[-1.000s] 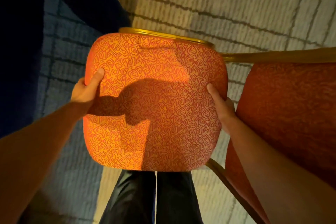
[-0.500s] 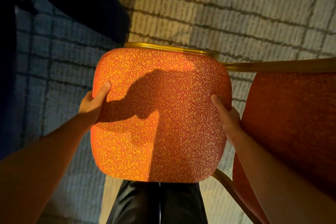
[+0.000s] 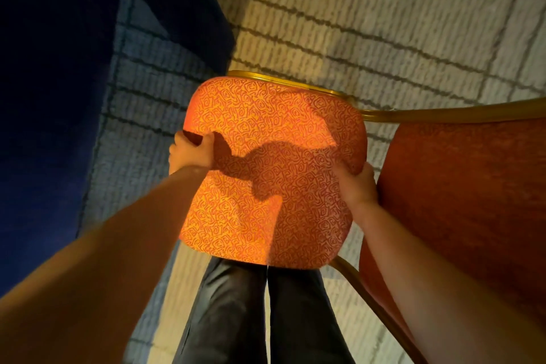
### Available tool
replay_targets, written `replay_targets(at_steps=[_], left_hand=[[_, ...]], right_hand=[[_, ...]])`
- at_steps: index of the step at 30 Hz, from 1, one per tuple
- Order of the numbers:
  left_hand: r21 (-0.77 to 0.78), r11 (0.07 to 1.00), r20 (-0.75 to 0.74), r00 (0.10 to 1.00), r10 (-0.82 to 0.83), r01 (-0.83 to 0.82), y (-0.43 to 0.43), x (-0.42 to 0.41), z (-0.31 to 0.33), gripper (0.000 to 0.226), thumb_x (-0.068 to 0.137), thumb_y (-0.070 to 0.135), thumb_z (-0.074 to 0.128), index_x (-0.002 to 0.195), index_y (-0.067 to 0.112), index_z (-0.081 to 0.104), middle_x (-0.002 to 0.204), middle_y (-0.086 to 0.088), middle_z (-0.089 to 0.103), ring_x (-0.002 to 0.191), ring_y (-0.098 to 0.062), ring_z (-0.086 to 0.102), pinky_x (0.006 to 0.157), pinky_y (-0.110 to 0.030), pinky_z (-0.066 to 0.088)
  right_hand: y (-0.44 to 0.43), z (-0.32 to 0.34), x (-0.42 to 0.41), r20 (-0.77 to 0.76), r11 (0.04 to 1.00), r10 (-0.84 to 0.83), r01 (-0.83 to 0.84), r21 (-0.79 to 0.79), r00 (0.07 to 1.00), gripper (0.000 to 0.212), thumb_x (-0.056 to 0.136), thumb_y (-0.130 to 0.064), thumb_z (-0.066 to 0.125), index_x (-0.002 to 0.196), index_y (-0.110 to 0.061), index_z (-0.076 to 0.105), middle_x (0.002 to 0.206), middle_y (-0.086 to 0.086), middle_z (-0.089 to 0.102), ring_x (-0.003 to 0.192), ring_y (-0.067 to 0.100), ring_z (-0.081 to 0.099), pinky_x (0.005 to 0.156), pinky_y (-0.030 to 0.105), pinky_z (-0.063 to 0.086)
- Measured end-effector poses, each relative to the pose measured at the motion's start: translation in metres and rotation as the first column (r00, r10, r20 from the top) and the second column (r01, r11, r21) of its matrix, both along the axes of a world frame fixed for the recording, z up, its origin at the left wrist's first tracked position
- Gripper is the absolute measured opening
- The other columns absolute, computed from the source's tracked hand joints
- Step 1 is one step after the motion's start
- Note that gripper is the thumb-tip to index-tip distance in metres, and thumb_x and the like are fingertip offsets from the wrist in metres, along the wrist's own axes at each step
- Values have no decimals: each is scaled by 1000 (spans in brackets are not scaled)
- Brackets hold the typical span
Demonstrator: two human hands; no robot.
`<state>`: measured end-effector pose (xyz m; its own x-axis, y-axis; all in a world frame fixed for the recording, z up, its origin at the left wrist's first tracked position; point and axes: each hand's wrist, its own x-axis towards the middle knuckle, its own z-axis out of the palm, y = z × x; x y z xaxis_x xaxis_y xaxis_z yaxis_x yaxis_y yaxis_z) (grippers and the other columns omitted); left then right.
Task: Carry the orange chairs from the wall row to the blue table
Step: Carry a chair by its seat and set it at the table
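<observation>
Pale gridded carpet (image 3: 384, 23) spreads beneath the orange chair (image 3: 266, 162).

Pale carpet (image 3: 384, 9), dark grid lines; blue-draped table (image 3: 59, 97) at left, orange chair (image 3: 458, 186) at right.

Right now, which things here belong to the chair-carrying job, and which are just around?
Part of the job: held orange chair, gripped at its seat sides by left hand and right hand; second orange chair beside it; blue table.
Just there: lined carpet; the person's dark trousers.
</observation>
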<state>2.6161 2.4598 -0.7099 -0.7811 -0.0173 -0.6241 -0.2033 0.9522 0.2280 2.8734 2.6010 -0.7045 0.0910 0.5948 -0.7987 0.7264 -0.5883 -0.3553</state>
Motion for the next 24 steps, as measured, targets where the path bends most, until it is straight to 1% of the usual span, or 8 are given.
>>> replay_targets(at_steps=[2, 8, 12, 15, 17, 18, 20, 24], left_hand=[[66, 997, 47, 998, 28, -31, 3, 10, 23, 66, 82, 51, 60, 129, 6, 49, 129, -21, 54, 119, -39, 52, 99, -43, 42], [215, 977, 118, 993, -24, -2, 2, 44, 109, 57, 92, 34, 58, 138, 2, 44, 137, -18, 52, 125, -31, 50, 101, -34, 38], [257, 966, 116, 991, -67, 35, -2, 68, 169, 48, 94, 34, 55, 132, 5, 53, 131, -16, 58, 120, -30, 53, 94, -30, 40], [312, 948, 105, 989, -102, 64, -7, 86, 205, 43, 94, 34, 55, 126, 6, 59, 121, -16, 64, 111, -32, 58, 89, -32, 43], [338, 937, 89, 989, -120, 84, -11, 98, 225, 43, 93, 35, 55, 124, 5, 60, 120, -15, 64, 109, -33, 59, 90, -35, 45], [354, 931, 84, 988, -127, 90, -12, 104, 233, 44, 93, 35, 55, 123, 4, 60, 120, -15, 64, 109, -34, 60, 90, -36, 45], [399, 910, 50, 988, -143, 112, -15, 118, 257, 41, 94, 34, 54, 120, 4, 60, 116, -14, 65, 105, -32, 60, 88, -35, 45], [489, 857, -24, 985, -171, 161, -21, 145, 298, 20, 96, 30, 52, 83, 16, 59, 71, -5, 52, 68, -22, 49, 67, -35, 42]], right_hand=[[0, 20, -3, -34, 997, 66, -67, -28, 997, 84, 74, -51, 65, 144, -11, 40, 138, 8, 55, 123, 29, 54, 106, 41, 42], [-3, 96, -5, -192, 982, 177, -185, -24, 965, 45, 84, -30, 69, 123, -14, 54, 114, 5, 62, 97, 22, 63, 79, 18, 46], [-2, 148, -3, -223, 973, 227, -212, 89, 948, 51, 89, -20, 68, 135, -4, 51, 123, 12, 62, 102, 22, 59, 88, 29, 44], [-2, 184, 4, -251, 961, 272, -247, 127, 929, 22, 90, -14, 65, 110, -13, 59, 94, 7, 61, 85, 18, 57, 80, 30, 48], [-3, 199, 9, -258, 951, 294, -254, 176, 920, 18, 87, -10, 66, 88, -23, 53, 77, 0, 51, 61, 8, 50, 56, 14, 43], [-5, 207, 11, -280, 949, 291, -240, 203, 915, 18, 86, -8, 66, 90, -22, 55, 77, 1, 52, 56, 5, 48, 49, 11, 37], [-11, 225, 21, -312, 947, 288, -221, 234, 905, 32, 87, -6, 65, 118, -8, 59, 97, 11, 62, 62, 9, 55, 49, 13, 39], [-22, 261, 40, -348, 915, 364, -262, 306, 864, 44, 89, -7, 64, 131, -3, 51, 113, 11, 60, 69, 15, 53, 55, 18, 41]])
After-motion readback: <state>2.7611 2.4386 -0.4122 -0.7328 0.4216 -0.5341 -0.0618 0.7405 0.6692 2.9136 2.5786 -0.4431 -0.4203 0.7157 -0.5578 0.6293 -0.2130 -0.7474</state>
